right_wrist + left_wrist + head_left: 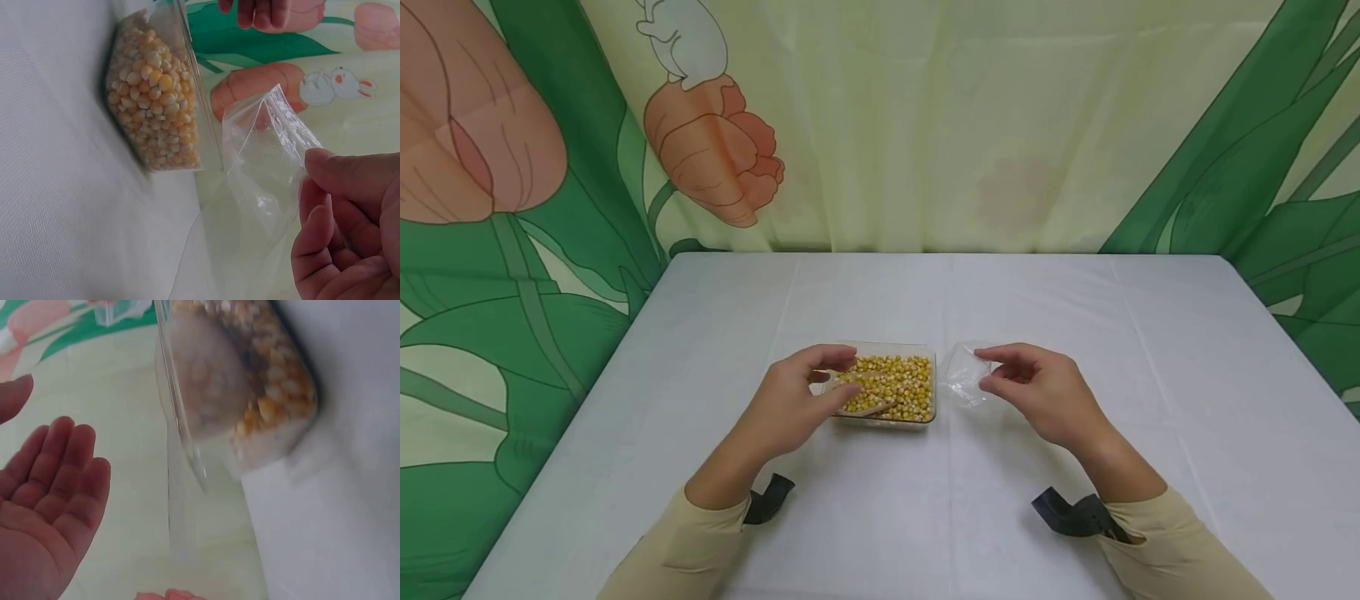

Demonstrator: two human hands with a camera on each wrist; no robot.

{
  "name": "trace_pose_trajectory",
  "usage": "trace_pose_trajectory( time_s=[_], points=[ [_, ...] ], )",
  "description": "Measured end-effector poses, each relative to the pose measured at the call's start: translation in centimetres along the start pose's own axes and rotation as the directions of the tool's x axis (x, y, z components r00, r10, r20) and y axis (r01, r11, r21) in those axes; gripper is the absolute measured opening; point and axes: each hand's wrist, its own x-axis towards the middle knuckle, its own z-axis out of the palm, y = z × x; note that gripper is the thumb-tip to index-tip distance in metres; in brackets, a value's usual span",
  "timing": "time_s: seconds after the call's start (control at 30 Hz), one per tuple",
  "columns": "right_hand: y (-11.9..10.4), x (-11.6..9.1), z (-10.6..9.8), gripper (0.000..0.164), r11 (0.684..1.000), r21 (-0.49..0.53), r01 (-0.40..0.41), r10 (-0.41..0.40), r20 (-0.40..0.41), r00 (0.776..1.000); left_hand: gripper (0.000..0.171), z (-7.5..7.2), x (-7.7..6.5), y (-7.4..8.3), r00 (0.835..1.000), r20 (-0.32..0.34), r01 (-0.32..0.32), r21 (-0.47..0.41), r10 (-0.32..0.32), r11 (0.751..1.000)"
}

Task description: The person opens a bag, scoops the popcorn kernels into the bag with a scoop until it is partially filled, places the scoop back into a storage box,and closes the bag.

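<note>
A clear rectangular container (935, 392) full of yellow and white corn kernels (910, 379) stands on the table. Partly behind my left fingers, a light wooden utensil (874, 410) lies on the corn; much of its shape is hidden. My left hand (793, 400) is at the container's left side, thumb and fingers apart with nothing between them; the left wrist view shows its bare palm (44, 512). Just right of the container, my right hand (1041, 387) pinches the edge of a clear thin plastic bag (262, 156) between thumb and fingers. The bag hangs loosely toward the container.
A white cloth covers the table (865, 517). Behind it hangs a pale curtain (925, 125) printed with tulips, leaves and a white rabbit. Dark straps (1078, 512) show at both cuffs.
</note>
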Motion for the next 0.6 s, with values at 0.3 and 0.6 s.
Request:
trace_pose_trajectory(
  time_s=[0.3,0.6],
  points=[
    [0.2,0.1,0.0,0.034,0.998,0.067,-0.004,0.002,0.026,1.000,0.043,-1.8,-0.3,-1.7,0.999,0.029,0.018,0.066,-0.020,0.998],
    [0.4,0.0,-0.1,0.034,0.995,0.098,-0.003,0.000,0.034,0.999,0.054,-2.9,-1.1,-4.1,0.985,0.060,0.154,0.095,-0.160,0.983]
  ],
)
